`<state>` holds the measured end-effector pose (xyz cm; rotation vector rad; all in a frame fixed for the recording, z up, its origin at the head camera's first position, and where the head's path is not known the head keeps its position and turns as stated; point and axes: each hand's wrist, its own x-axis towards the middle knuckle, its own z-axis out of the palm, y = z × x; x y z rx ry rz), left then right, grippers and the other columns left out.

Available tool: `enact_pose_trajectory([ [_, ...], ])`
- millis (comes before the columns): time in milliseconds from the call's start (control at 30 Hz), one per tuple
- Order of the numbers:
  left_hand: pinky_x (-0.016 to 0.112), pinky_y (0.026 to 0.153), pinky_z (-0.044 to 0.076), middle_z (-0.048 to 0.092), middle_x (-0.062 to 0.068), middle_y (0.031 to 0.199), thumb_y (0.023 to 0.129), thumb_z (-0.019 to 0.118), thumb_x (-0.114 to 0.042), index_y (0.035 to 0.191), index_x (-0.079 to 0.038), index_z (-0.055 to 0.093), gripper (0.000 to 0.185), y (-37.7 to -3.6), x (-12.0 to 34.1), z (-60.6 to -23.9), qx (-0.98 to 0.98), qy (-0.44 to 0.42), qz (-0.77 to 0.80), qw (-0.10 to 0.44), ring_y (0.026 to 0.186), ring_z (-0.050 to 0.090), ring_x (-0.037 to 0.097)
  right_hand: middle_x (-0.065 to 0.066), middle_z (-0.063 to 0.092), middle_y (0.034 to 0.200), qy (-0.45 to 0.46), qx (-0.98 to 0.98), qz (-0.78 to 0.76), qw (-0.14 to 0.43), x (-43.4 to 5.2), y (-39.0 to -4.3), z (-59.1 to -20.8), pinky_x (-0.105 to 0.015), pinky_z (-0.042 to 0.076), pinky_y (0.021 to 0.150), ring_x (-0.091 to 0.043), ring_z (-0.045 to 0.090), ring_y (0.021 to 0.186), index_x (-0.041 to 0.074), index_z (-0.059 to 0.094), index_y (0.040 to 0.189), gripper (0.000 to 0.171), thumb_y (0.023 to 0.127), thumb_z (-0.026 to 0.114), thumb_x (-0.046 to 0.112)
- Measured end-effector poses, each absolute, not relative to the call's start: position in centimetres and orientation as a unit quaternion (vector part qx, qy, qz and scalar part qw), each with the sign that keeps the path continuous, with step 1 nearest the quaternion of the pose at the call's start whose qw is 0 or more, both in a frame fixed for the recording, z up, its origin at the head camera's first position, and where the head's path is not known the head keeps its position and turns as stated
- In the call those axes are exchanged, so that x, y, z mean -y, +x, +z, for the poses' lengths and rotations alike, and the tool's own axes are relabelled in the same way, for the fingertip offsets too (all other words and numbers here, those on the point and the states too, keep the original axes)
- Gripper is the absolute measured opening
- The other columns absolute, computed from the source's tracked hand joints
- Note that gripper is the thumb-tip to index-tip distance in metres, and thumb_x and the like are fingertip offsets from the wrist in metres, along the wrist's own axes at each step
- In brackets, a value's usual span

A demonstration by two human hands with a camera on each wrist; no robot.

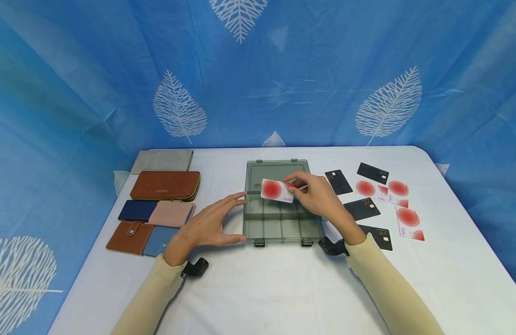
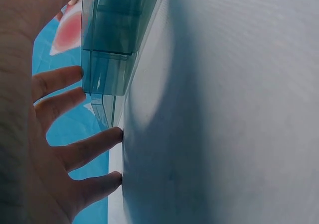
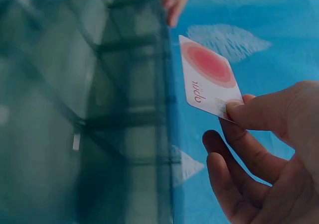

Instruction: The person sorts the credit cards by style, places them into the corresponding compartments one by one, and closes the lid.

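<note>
Between thumb and fingers my right hand [image 1: 315, 191] pinches a white card with a red circle [image 1: 273, 190], held above the green see-through compartment box [image 1: 283, 241]. In the right wrist view the card [image 3: 207, 72] is gripped at one corner by the thumb. The box lies with its lid [image 1: 278, 173] folded back, and its dividers show through the walls. My left hand [image 1: 209, 222] is spread at the box's left side, fingers straight. Its fingertips come right at the box wall [image 2: 107, 74] in the left wrist view, holding nothing.
Several black cards [image 1: 362, 209] and red-and-white cards [image 1: 410, 223] lie scattered on the right of the white table [image 1: 266, 288]. On the left sit a brown zip wallet [image 1: 163, 185], a grey one [image 1: 163, 161], a pink one [image 1: 170, 213] and several smaller wallets. A blue leaf-patterned cloth hangs behind.
</note>
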<state>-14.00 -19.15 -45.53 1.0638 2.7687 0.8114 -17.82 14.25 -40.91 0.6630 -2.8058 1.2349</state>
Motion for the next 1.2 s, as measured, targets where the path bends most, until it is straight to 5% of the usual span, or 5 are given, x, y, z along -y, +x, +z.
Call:
enact_pose_trajectory([
  [433, 0.059, 0.117, 0.045, 0.035, 0.001, 0.174, 0.085, 0.086, -0.061, 0.16, -0.015, 0.052, 0.094, -14.3, 19.2, -45.5, -0.899, 0.345, 0.265, 0.039, 0.155, 0.043, 0.03, -0.007, 0.08, 0.105, 0.251, 0.908, 0.336, -0.014, -11.9, -16.2, -42.6, -0.042, 0.062, 0.078, -0.023, 0.077, 0.092, 0.016, 0.077, 0.123, 0.023, 0.101, 0.074, 0.006],
  [667, 0.059, 0.117, 0.044, 0.035, 0.001, 0.175, 0.085, 0.086, -0.061, 0.161, -0.017, 0.051, 0.094, -14.3, 19.3, -45.5, -0.899, 0.346, 0.267, 0.038, 0.156, 0.043, 0.029, -0.005, 0.08, 0.112, 0.264, 0.925, 0.273, 0.024, -10.8, -15.9, -43.5, -0.032, 0.047, 0.058, -0.015, 0.068, 0.076, 0.018, 0.08, 0.123, 0.025, 0.101, 0.074, 0.007],
  [967, 0.06, 0.118, 0.043, 0.034, -0.001, 0.175, 0.085, 0.086, -0.058, 0.161, -0.018, 0.051, 0.093, -14.3, 19.5, -45.5, -0.901, 0.344, 0.263, 0.038, 0.156, 0.042, 0.03, -0.009, 0.069, 0.117, 0.28, 0.938, 0.198, 0.053, -10.1, -15.6, -43.8, -0.029, 0.049, 0.055, -0.015, 0.062, 0.07, 0.015, 0.081, 0.129, 0.027, 0.104, 0.075, 0.02],
  [1200, 0.06, 0.117, 0.044, 0.034, -0.001, 0.175, 0.085, 0.086, -0.058, 0.161, -0.016, 0.051, 0.093, -14.1, 19.6, -45.6, -0.899, 0.347, 0.265, 0.036, 0.155, 0.043, 0.029, -0.008, 0.078, 0.115, 0.288, 0.936, 0.197, 0.055, -10.0, -15.6, -44.1, -0.046, 0.062, 0.075, -0.028, 0.077, 0.098, 0.012, 0.081, 0.125, 0.024, 0.106, 0.073, 0.024],
])
